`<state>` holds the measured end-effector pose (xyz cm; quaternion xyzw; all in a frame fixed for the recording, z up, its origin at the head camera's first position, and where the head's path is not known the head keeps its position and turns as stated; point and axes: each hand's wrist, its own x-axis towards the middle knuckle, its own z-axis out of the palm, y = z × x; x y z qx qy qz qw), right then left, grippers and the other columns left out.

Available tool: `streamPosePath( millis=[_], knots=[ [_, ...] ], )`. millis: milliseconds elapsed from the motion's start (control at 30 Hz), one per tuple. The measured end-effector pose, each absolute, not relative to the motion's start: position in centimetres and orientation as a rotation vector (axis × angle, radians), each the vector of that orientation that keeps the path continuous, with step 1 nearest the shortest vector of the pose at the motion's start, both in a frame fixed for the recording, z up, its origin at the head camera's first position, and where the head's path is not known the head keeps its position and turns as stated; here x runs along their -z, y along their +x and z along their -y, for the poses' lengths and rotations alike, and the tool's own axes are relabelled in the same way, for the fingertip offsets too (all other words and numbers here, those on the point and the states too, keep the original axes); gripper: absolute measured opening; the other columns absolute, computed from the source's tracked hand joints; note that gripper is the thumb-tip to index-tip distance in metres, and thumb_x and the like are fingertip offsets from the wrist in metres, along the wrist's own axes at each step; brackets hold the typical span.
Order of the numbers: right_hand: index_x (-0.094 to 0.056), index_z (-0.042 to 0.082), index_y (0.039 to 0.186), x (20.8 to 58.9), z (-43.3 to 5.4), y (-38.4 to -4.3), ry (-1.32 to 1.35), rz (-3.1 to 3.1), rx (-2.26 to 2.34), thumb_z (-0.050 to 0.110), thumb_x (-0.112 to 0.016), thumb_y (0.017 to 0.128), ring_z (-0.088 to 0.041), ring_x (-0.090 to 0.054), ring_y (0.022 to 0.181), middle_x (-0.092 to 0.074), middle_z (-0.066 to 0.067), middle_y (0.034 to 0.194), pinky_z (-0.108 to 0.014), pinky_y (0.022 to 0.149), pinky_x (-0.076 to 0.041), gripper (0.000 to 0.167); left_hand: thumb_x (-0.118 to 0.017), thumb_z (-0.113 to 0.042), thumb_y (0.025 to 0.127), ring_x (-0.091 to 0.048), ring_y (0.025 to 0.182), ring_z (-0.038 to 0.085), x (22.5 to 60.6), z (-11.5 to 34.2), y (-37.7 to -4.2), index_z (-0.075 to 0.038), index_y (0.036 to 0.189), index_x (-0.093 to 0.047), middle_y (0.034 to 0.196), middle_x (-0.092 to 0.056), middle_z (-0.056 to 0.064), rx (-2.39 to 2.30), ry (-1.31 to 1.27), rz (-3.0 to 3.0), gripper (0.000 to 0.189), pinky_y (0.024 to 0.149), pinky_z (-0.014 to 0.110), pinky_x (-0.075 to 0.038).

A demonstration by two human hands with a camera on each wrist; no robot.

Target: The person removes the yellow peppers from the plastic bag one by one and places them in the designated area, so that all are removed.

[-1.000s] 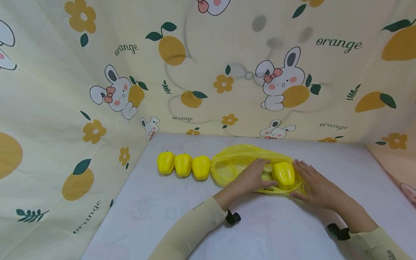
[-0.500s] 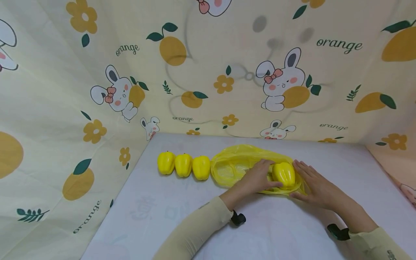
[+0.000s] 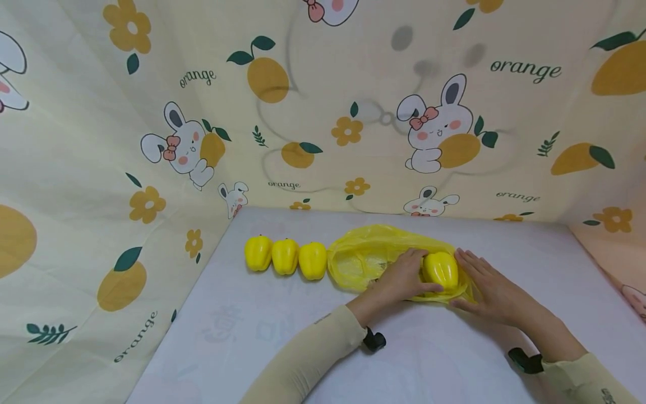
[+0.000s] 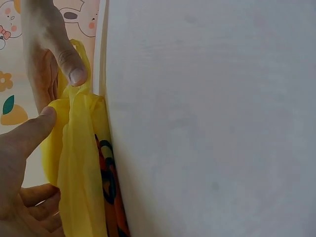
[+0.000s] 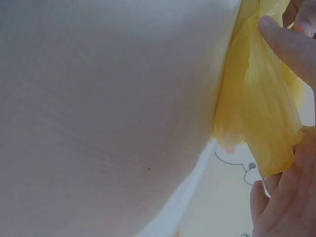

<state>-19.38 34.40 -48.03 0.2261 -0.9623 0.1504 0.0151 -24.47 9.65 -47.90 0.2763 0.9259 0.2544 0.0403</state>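
A yellow bell pepper point(image 3: 442, 271) lies at the right end of a thin yellow plastic bag point(image 3: 386, 233), which is spread on the white table. My left hand point(image 3: 404, 276) grips this pepper from its left side, thumb at the front and fingers toward the back. On the other side my right hand point(image 3: 497, 293) lies against the bag's end with its fingers straight. In the right wrist view, the thumb of that hand touches the crumpled bag point(image 5: 269, 98). The bag point(image 4: 81, 163) hides most of the pepper in the left wrist view.
Three more yellow bell peppers stand in a row left of the bag, the nearest pepper point(image 3: 312, 261) right beside its edge. A patterned cloth point(image 3: 323, 112) with rabbits and oranges rises behind the table point(image 3: 242, 348) and along its sides.
My left hand has moved right across the bag and closed in on the pepper. My right hand, the bag and the row of peppers stay in place.
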Motion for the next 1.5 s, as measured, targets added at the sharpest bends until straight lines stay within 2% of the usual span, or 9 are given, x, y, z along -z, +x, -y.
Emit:
streamPosePath(
  millis=[300, 533, 833, 1333, 1500],
  knots=[
    [-0.019, 0.004, 0.171, 47.9, -34.4, -19.3, 0.685, 3.013, -0.472, 0.062, -0.079, 0.091, -0.05, -0.024, 0.158, -0.022, -0.023, 0.175, -0.053, 0.134, -0.006, 0.116, -0.083, -0.059, 0.089, -0.056, 0.133, 0.006, 47.7, -10.0, -23.9, -0.017, 0.157, -0.048, 0.153, -0.055, -0.007, -0.802, 0.824, -2.84, 0.087, 0.113, 0.023, -0.047],
    [-0.021, 0.002, 0.17, 47.9, -34.4, -19.1, 0.708, 2.967, -0.455, 0.058, -0.081, 0.091, -0.05, -0.026, 0.157, -0.025, -0.024, 0.174, -0.046, 0.134, -0.002, 0.113, -0.082, -0.057, 0.091, -0.056, 0.133, 0.006, 47.7, -9.8, -23.9, -0.016, 0.158, -0.047, 0.153, -0.055, -0.005, -0.797, 0.857, -2.845, 0.086, 0.113, 0.022, -0.048],
    [-0.021, 0.003, 0.171, 47.8, -34.4, -19.2, 0.685, 3.0, -0.448, 0.06, -0.08, 0.09, -0.051, -0.026, 0.157, -0.023, -0.024, 0.175, -0.055, 0.133, -0.007, 0.115, -0.083, -0.056, 0.091, -0.054, 0.137, 0.006, 47.6, -8.9, -24.0, -0.016, 0.16, -0.045, 0.158, -0.051, -0.005, -0.811, 0.901, -2.823, 0.087, 0.115, 0.022, -0.045],
    [-0.023, 0.002, 0.17, 48.1, -34.4, -19.3, 0.716, 2.953, -0.463, 0.057, -0.083, 0.089, -0.051, -0.027, 0.156, -0.026, -0.025, 0.174, -0.042, 0.134, 0.002, 0.115, -0.082, -0.057, 0.091, -0.052, 0.141, 0.007, 46.3, -7.1, -23.1, -0.015, 0.161, -0.044, 0.16, -0.049, -0.004, -0.796, 0.91, -2.82, 0.09, 0.116, 0.023, -0.046],
    [-0.021, 0.003, 0.17, 47.8, -34.3, -19.3, 0.702, 2.984, -0.484, 0.058, -0.083, 0.089, -0.052, -0.025, 0.157, -0.024, -0.025, 0.174, -0.046, 0.134, 0.001, 0.116, -0.082, -0.058, 0.09, -0.052, 0.14, 0.006, 45.9, -6.4, -23.0, -0.016, 0.161, -0.043, 0.16, -0.049, -0.005, -0.821, 0.931, -2.818, 0.091, 0.115, 0.022, -0.046]
  ],
)
